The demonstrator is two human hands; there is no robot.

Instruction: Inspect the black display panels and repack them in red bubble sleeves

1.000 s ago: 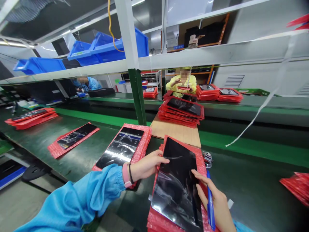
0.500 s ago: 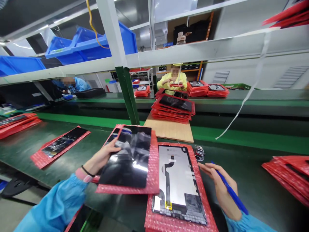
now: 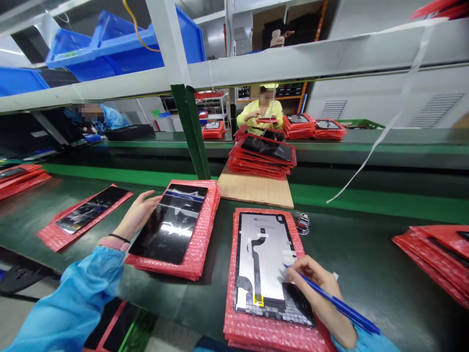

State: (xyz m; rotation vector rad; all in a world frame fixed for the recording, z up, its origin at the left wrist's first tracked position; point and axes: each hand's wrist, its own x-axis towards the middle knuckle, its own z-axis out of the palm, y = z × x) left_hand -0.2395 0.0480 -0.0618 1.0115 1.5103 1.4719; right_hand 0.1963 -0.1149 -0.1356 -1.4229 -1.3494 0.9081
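My left hand [image 3: 141, 215] is at the left edge of a dark glossy screen panel [image 3: 172, 225], its fingers stretched out. That panel lies on a stack of red bubble-wrap bags [image 3: 208, 210]. To the right, a tablet screen panel [image 3: 273, 283] rests back side up on another pile of red bubble-wrap bags [image 3: 242, 327]. Its silver back carries a black flex cable and a yellow tab. Over the panel's right side, my right hand [image 3: 315, 288] grips a slim blue pen [image 3: 340, 308], its tip close to some small white labels.
A small metal-and-red item [image 3: 303, 223] lies behind the right pile. Another wrapped panel [image 3: 91, 210] is at left; red bags [image 3: 436, 259] lie at right. A wooden board [image 3: 256, 190] bears a red stack. A green post [image 3: 190, 132] rises behind. A yellow-clad co-worker [image 3: 260, 115] sits opposite.
My left hand has lowered the dark panel with its red bag onto the left stack and loosened its fingers. My right hand has moved left over the silver-backed panel with the pen.
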